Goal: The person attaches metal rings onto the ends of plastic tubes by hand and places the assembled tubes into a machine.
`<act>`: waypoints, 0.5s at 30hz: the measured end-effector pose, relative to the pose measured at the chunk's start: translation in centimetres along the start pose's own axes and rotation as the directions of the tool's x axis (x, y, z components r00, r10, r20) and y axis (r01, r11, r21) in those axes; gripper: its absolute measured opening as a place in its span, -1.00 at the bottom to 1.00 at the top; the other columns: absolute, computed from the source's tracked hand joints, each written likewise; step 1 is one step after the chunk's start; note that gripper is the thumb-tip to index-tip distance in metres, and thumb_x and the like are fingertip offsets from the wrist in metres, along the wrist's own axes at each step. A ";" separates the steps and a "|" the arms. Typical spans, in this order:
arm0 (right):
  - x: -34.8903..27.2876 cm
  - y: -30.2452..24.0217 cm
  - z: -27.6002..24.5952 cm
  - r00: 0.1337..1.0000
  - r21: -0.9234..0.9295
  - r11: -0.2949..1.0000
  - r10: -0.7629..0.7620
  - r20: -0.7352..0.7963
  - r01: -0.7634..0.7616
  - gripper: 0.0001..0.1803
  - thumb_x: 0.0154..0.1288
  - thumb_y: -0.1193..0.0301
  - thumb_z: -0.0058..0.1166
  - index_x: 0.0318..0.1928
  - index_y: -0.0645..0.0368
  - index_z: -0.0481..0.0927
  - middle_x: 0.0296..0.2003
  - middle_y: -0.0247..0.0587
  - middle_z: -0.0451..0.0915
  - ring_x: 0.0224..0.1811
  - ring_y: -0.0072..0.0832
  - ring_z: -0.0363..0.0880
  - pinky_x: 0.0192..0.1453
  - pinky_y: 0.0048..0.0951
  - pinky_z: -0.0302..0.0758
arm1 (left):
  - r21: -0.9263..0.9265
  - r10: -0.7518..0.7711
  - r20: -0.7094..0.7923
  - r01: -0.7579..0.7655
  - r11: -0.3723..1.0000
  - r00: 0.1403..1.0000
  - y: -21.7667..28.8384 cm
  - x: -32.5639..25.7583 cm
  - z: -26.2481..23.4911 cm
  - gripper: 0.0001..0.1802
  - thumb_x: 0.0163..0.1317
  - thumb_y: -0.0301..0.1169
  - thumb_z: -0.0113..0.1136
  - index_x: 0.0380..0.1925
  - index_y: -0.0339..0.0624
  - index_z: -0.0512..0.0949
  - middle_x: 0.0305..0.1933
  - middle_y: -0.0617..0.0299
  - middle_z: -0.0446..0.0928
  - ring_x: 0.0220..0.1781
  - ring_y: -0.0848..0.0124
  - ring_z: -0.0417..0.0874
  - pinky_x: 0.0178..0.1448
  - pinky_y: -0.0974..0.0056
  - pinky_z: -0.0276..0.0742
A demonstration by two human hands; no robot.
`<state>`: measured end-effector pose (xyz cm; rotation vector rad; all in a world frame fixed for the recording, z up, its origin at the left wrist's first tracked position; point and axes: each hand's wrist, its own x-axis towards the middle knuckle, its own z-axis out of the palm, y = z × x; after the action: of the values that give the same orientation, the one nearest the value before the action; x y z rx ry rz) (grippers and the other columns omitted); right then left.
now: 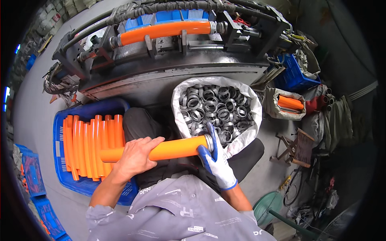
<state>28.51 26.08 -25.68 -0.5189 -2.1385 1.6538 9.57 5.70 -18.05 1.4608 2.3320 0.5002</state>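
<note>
An orange tube [181, 149] lies across my lap, held nearly level. My bare left hand [136, 157] is wrapped round it toward its left end. At the tube's right end sits a grey metal ring [209, 143]. My right hand [217, 160], in a white glove with blue fingertips, grips that ring between thumb and fingers; part of the ring is hidden by the glove. Just beyond the right hand stands a white sack [177, 108] full of similar metal rings [211, 106]. To the left, a blue plastic crate [58, 140] holds several orange tubes [91, 148].
Ahead is a dark machine bench [173, 60] with another orange tube [167, 33] clamped on it. At right are a small sack of orange pieces [290, 103], a blue crate [295, 76], a wooden stool [301, 146] and a green round base with a pole [268, 209].
</note>
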 end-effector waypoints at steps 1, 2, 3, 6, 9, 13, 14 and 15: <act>0.0 0.3 0.2 1.000 0.024 1.000 -0.001 -0.026 0.002 -0.22 0.39 0.38 0.15 0.50 0.35 0.10 0.45 0.22 0.22 0.49 0.01 0.23 0.52 -0.16 0.18 | 0.012 0.008 -0.023 -0.008 1.000 1.000 -0.1 0.1 0.3 -0.30 -0.21 -0.46 0.35 0.12 -0.09 0.55 -0.26 0.07 0.59 -0.17 0.02 0.65 -0.09 0.03 0.58; 0.1 0.3 0.2 1.000 0.020 1.000 0.001 -0.028 -0.001 -0.22 0.39 0.38 0.15 0.50 0.35 0.10 0.45 0.22 0.22 0.49 0.01 0.23 0.52 -0.16 0.18 | 0.025 0.016 -0.046 -0.015 1.000 0.999 -0.1 0.2 0.6 -0.30 -0.21 -0.47 0.35 0.12 -0.10 0.55 -0.27 0.07 0.58 -0.18 0.02 0.65 -0.10 0.02 0.58; 0.1 0.3 0.1 0.998 0.069 0.995 0.066 -0.009 -0.066 -0.21 0.39 0.37 0.15 0.50 0.35 0.09 0.44 0.22 0.22 0.49 0.01 0.23 0.52 -0.16 0.18 | 0.020 0.020 -0.047 -0.019 1.000 0.999 -0.2 0.3 0.9 -0.30 -0.21 -0.47 0.35 0.12 -0.10 0.55 -0.27 0.07 0.58 -0.18 0.02 0.65 -0.10 0.02 0.58; 1.6 -1.2 -0.8 0.990 0.162 0.979 -0.134 0.035 0.127 -0.19 0.41 0.32 0.15 0.53 0.26 0.08 0.38 0.12 0.32 0.44 -0.10 0.31 0.49 -0.17 0.22 | 0.016 -0.030 -0.028 0.030 0.999 0.999 -1.0 0.2 1.2 -0.25 -0.22 -0.46 0.38 0.16 -0.11 0.53 -0.17 0.03 0.63 -0.08 0.02 0.67 0.01 0.07 0.61; 5.0 8.6 -5.3 0.979 0.106 0.994 -0.010 -0.202 0.032 -0.31 0.39 0.21 0.16 0.42 0.24 0.30 0.33 0.04 0.41 0.39 -0.16 0.37 0.46 -0.18 0.27 | -0.335 -0.135 -0.185 0.067 0.940 0.973 -1.4 -0.1 -0.1 -0.18 -0.17 -0.44 0.47 0.24 -0.24 0.48 0.09 0.01 0.65 0.14 0.18 0.68 0.26 0.23 0.54; 7.8 11.3 -11.0 0.904 -0.696 0.609 0.089 -0.418 -0.382 -0.42 0.25 0.18 0.26 0.20 0.23 0.55 0.32 0.14 0.41 0.36 -0.01 0.39 0.44 -0.11 0.33 | -0.873 -0.369 -0.162 0.041 0.486 0.915 -1.3 -0.3 -1.9 -0.41 -0.04 -0.37 0.51 0.01 -0.30 0.49 -0.15 0.15 0.58 -0.15 0.32 0.64 0.04 0.22 0.58; 8.1 12.1 -11.1 0.893 -0.773 0.468 0.090 -0.441 -0.428 -0.43 0.21 0.19 0.29 0.17 0.23 0.57 0.31 0.15 0.42 0.34 0.02 0.40 0.42 -0.08 0.35 | -0.927 -0.348 -0.250 -0.118 0.357 0.904 -0.4 0.1 -2.0 -0.42 0.01 -0.33 0.48 0.02 -0.28 0.46 -0.14 0.10 0.59 -0.13 0.34 0.62 0.05 0.20 0.57; 8.0 14.6 -12.0 0.903 -0.813 0.418 0.045 -0.427 -0.405 -0.51 0.15 0.21 0.32 0.05 0.19 0.65 0.31 0.15 0.43 0.34 -0.01 0.41 0.40 -0.08 0.36 | -0.937 -0.359 -0.307 -0.212 0.278 0.881 0.3 0.8 -1.6 -0.41 0.05 -0.29 0.46 0.03 -0.28 0.44 -0.14 0.08 0.60 -0.11 0.33 0.62 0.07 0.20 0.56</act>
<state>28.58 43.54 -36.44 -1.3467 -2.5723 0.2421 8.74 6.38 -16.62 0.5668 1.5968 2.0156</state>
